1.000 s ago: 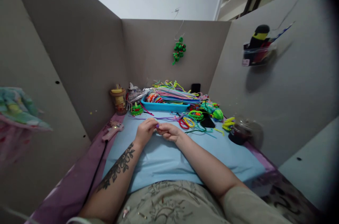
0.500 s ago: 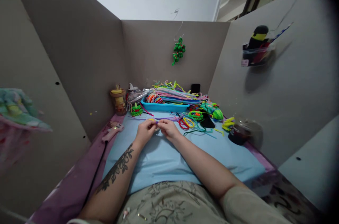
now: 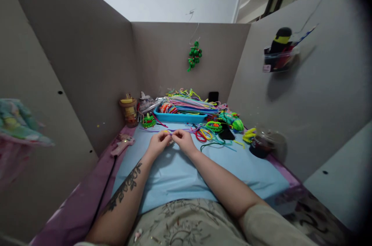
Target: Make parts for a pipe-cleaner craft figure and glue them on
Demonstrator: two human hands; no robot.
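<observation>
My left hand (image 3: 158, 142) and my right hand (image 3: 184, 142) meet over the blue cloth, fingertips pinched close together. Between them is a purple pipe cleaner (image 3: 149, 130), its thin ends reaching out past both hands. A small yellow bit (image 3: 166, 131) shows at the left fingertips, and a pale piece peeks out below the fingers. Most of the held work is hidden by my fingers. Just right of my right hand lie red pipe cleaner loops (image 3: 200, 135) and a yellow loop (image 3: 208, 135).
Behind the hands stands a blue tray (image 3: 180, 118) heaped with pipe cleaners (image 3: 188, 103). A pink glue gun (image 3: 123, 145) lies at left, near a lidded cup (image 3: 130, 112). Green pipe cleaner pieces (image 3: 214, 126) and a dark cup (image 3: 258, 148) are at right. Grey partitions (image 3: 174, 79) enclose the table.
The right hand's fingers have shifted slightly at the pinch point, with the two hands still together. The whole view has moved a little; the surrounding things stay in place.
</observation>
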